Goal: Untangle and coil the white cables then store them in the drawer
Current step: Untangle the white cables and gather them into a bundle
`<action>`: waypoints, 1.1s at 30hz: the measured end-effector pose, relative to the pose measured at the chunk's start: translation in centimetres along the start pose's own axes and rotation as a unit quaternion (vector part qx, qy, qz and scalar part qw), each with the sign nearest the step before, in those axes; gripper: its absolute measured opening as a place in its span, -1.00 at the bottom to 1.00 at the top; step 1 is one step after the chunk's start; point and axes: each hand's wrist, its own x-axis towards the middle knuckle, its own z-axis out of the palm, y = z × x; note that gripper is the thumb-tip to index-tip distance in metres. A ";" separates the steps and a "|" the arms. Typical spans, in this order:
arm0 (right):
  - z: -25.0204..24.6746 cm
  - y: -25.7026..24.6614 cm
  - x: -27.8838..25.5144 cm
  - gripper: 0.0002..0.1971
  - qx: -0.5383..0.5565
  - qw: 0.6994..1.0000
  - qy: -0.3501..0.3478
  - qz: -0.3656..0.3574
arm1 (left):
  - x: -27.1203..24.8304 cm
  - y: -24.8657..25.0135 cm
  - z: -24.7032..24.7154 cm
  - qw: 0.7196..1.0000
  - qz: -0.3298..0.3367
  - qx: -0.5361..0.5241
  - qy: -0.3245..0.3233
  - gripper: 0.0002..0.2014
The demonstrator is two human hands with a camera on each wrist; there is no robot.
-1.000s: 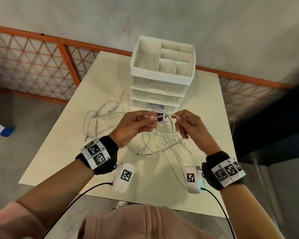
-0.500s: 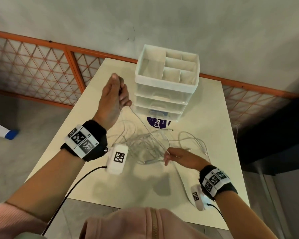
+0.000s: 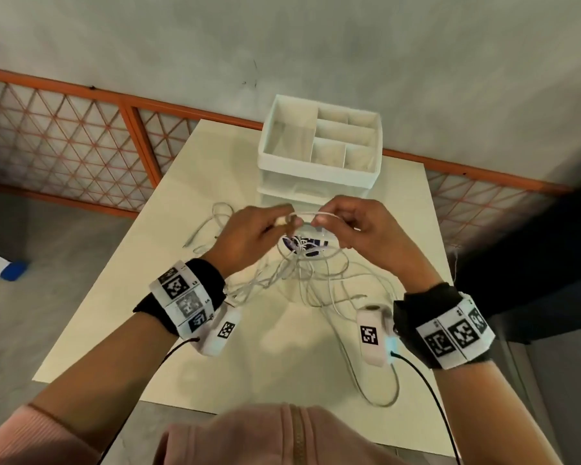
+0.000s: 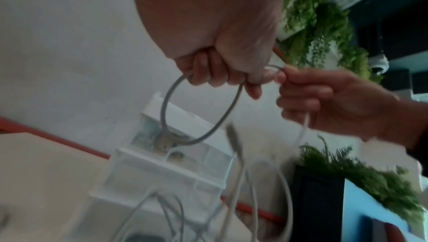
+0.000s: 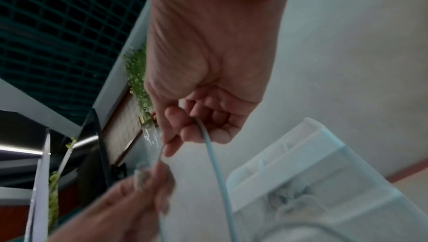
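A tangle of white cables [image 3: 302, 280] lies on the cream table [image 3: 121, 297] in front of the white drawer unit [image 3: 319, 162]. Both hands are raised above the tangle, close together. My left hand [image 3: 279, 223] grips one white cable with curled fingers; in the left wrist view a small loop of that cable [image 4: 199, 110] hangs from its fist [image 4: 227, 74]. My right hand [image 3: 322, 221] pinches the same cable a short way along; the right wrist view shows the strand [image 5: 215, 156] running down from its fingers [image 5: 183, 128]. The drawers look closed.
Another white cable [image 3: 212, 223] lies loose at the left of the table, and one strand loops toward the front edge [image 3: 383, 391]. A blue round sticker [image 3: 302, 246] shows under the tangle. An orange lattice fence [image 3: 64, 146] runs behind the table.
My left hand came down from high beside the drawer unit to the middle. My right hand rose off the table to meet it, and both now hold one cable with a loop formed.
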 end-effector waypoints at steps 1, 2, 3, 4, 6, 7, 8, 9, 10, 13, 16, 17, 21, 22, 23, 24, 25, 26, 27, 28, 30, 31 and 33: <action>0.1 0.7 -0.1 -0.88 0.002 1.000 -0.020 0.019 | 0.2 0.0 -0.6 1.000 0.010 0.009 0.026 -0.73; 0.2 1.9 -0.2 -0.87 -0.015 0.998 -0.046 0.039 | 0.5 0.1 -1.2 0.998 0.017 0.027 0.049 -0.74; 0.6 3.4 -0.4 -0.86 -0.044 0.995 -0.075 0.058 | 0.6 0.1 -1.8 0.997 0.024 0.041 0.068 -0.78; 1.0 5.2 -0.6 -0.85 -0.073 0.989 -0.105 0.079 | 0.7 0.2 -2.4 0.994 0.031 0.050 0.092 -0.84; 1.8 9.0 -1.3 -0.84 -0.118 0.974 -0.155 0.120 | 1.0 0.1 -3.6 0.985 0.042 0.058 0.156 -0.88; 2.1 10.8 -1.8 -0.83 -0.135 0.966 -0.171 0.139 | 1.1 -0.1 -4.3 0.979 0.043 0.054 0.192 -0.87; 2.2 12.2 -2.4 -0.80 -0.145 0.961 -0.177 0.153 | 1.2 -0.6 -4.9 0.972 0.037 0.057 0.224 -0.85; 2.3 13.3 -3.0 -0.75 -0.150 0.961 -0.168 0.163 | 1.3 -1.1 -5.5 0.967 0.028 0.070 0.243 -0.82; 2.2 14.0 -3.5 -0.72 -0.144 0.965 -0.145 0.167 | 1.2 -1.6 -6.0 0.964 0.014 0.101 0.246 -0.76; 1.2 13.5 -3.4 -0.76 -0.145 0.977 -0.040 0.148 | 0.5 -3.3 -6.2 0.962 -0.068 0.194 0.178 -0.68; 0.0 10.2 -2.0 -0.83 -0.152 0.983 0.054 0.093 | -0.3 -3.8 -5.0 0.967 -0.137 0.175 0.122 -0.40; -0.2 8.9 -1.5 -0.81 -0.145 0.984 0.063 0.077 | -0.4 -3.5 -4.4 0.972 -0.125 0.163 0.118 -0.32; 0.6 3.4 0.3 -0.73 -0.148 0.989 0.012 0.024 | -0.2 -1.2 -2.0 0.984 -0.075 0.114 0.113 -0.19; 0.9 2.6 0.7 -0.73 -0.156 0.988 -0.003 0.003 | 0.0 -0.8 -1.5 0.986 -0.071 0.085 0.120 -0.20; 1.0 1.8 1.1 -0.73 -0.159 0.987 -0.020 -0.017 | 0.3 -0.7 -1.0 0.989 -0.068 0.035 0.123 -0.27; 1.1 1.2 1.3 -0.73 -0.162 0.986 -0.039 -0.030 | 0.5 -0.5 -0.6 0.991 -0.063 -0.037 0.111 -0.38; 1.2 0.7 1.5 -0.73 -0.164 0.984 -0.058 -0.037 | 0.7 -0.2 -0.4 0.988 -0.057 -0.117 0.086 -0.52; 1.3 0.4 1.7 -0.74 -0.168 0.982 -0.074 -0.042 | 0.8 0.0 -0.3 0.982 -0.054 -0.175 0.050 -0.67; 1.3 0.1 1.7 -0.75 -0.171 0.981 -0.082 -0.044 | 1.0 0.1 -0.3 0.980 -0.048 -0.193 0.010 -0.80; 1.2 0.0 1.7 -0.76 -0.169 0.981 -0.083 -0.043 | 1.1 0.1 -0.4 0.983 -0.040 -0.177 -0.022 -0.83; 0.7 0.6 1.6 -0.79 -0.145 0.987 -0.071 -0.029 | 1.0 -0.5 -0.8 0.992 -0.030 -0.115 -0.051 -0.70; 0.3 1.3 1.4 -0.81 -0.127 0.990 -0.062 -0.022 | 0.8 -0.9 -1.1 0.995 -0.024 -0.086 -0.038 -0.65; -0.2 3.6 0.9 -0.77 -0.097 0.994 -0.051 0.009 | 0.5 -1.6 -2.1 0.998 -0.008 -0.054 0.029 -0.60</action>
